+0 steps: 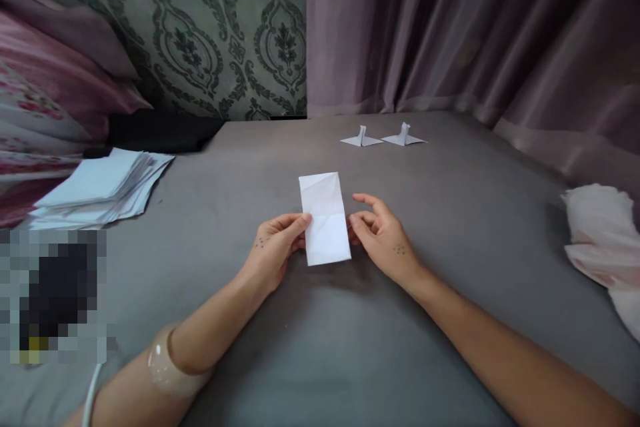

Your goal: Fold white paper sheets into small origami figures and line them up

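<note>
A white sheet of paper (pixel 326 219), folded into a narrow upright rectangle with crease lines across it, is held above the grey surface. My left hand (pixel 274 245) grips its left edge, thumb on the front and fingers behind. Beside the right edge is my right hand (pixel 386 239), its index finger raised and apart, the other fingers loosely bent. Those bent fingertips are close to the paper's edge; whether they touch it I cannot tell. Farther back stand two folded paper figures, a left one (pixel 361 138) and a right one (pixel 404 136), each with flat wings and an upright middle.
A stack of white paper (pixel 95 183) lies at the left, near a black cloth (pixel 165 132) and pink floral fabric (pixel 45 93). A pixelated dark object (pixel 60 293) is at the lower left. White crumpled fabric (pixel 600 233) lies at the right. Curtains (pixel 400 27) hang behind.
</note>
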